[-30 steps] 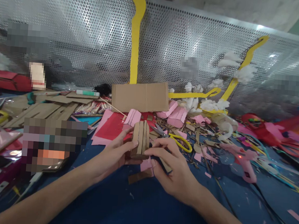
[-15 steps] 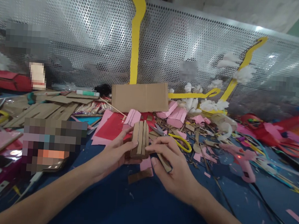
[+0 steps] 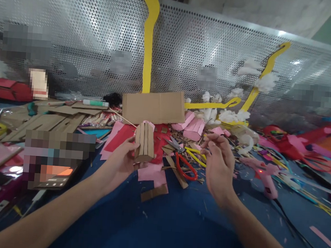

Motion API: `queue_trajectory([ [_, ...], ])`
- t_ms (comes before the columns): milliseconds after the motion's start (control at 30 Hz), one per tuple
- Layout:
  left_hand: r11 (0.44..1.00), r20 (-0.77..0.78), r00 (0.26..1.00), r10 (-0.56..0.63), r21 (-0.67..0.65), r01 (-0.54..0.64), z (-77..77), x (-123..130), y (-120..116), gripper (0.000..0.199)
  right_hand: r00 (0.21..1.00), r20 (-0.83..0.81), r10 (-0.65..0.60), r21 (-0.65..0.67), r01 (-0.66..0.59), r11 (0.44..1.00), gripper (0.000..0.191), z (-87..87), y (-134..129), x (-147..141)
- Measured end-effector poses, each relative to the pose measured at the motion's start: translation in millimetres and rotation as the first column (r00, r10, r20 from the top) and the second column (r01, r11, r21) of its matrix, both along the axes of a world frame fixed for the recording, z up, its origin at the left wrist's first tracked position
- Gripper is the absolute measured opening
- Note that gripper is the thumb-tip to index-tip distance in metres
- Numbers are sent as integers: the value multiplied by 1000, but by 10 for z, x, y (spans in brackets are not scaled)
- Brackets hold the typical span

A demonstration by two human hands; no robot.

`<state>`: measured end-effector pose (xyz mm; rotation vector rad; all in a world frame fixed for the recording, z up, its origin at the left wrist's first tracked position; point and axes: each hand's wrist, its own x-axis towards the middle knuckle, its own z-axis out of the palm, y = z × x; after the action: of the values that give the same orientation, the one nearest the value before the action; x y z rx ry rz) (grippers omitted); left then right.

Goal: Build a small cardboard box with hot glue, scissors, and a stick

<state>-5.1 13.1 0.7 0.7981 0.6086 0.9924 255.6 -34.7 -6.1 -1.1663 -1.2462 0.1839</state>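
Observation:
My left hand [image 3: 123,155] grips a small folded cardboard box [image 3: 145,143] with dark lines along its length, its fingers partly hidden behind it. Apart from the box, to the right, my right hand [image 3: 218,162] is raised with its fingers bent together; whatever is between the fingertips is too small to make out. Between the hands lie red-handled scissors [image 3: 186,167] and a yellow handle [image 3: 196,156] close by. Pink paper [image 3: 150,172] and a cardboard strip [image 3: 154,193] lie below the box.
A pink glue gun [image 3: 264,175] with a black cord lies to the right. Behind stand a cardboard panel [image 3: 154,107], a tall yellow strip [image 3: 149,42] and pink paper boxes [image 3: 194,127]. Cardboard sheets [image 3: 43,124] and a phone [image 3: 55,176] are on the left.
My right hand has left the cardboard box and moved right, uncovering the red-handled scissors. My left hand has shifted the box slightly left and up.

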Motion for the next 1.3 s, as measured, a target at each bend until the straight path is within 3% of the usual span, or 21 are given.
queue_trajectory([
  [67, 1000, 11, 1000, 18, 22, -19, 18, -15, 11, 35, 997, 5, -76, 5, 76, 997, 18, 16, 41, 72],
  [133, 999, 13, 999, 37, 15, -37, 21, -26, 29, 33, 965, 242, -98, -108, 127, 986, 19, 19, 71, 130],
  [200, 999, 1, 999, 44, -4, -44, 13, -32, 49, 34, 832, 554, 7, -286, 182, 941, 24, -22, 90, 169],
  [233, 999, -4, 999, 39, -6, -39, 8, -34, 56, 35, 779, 624, 61, -343, 202, 917, 27, -61, 97, 180],
  [433, 999, -7, 1000, 27, 20, -27, 0, -33, 49, 39, 680, 715, 164, -444, 260, 858, 48, -286, 81, 161],
  [633, 999, -3, 1000, 19, 30, -19, -9, -28, 50, 37, 617, 782, 83, -400, 395, 827, 40, -163, 97, 141],
  [767, 999, -25, 999, 37, 22, -36, 11, -5, 44, 44, 539, 842, 15, -334, 500, 799, 45, -18, 381, 228],
  [900, 997, -38, 996, 77, 15, -77, 29, 13, 32, 51, 410, 912, 23, -268, 550, 791, 44, 76, 819, 270],
  [1033, 997, -45, 996, 78, 22, -77, 28, -10, 47, 52, 239, 969, 57, -181, 539, 823, 41, 146, 1146, 334],
  [1167, 996, -43, 995, 86, 36, -85, 14, -35, 83, 43, 87, 990, 115, -143, 512, 847, 39, 251, 1275, 642],
  [1300, 993, -28, 993, 116, 39, -115, -1, -31, 92, 38, 5, 988, 151, -132, 523, 842, 35, 380, 1317, 992],
])
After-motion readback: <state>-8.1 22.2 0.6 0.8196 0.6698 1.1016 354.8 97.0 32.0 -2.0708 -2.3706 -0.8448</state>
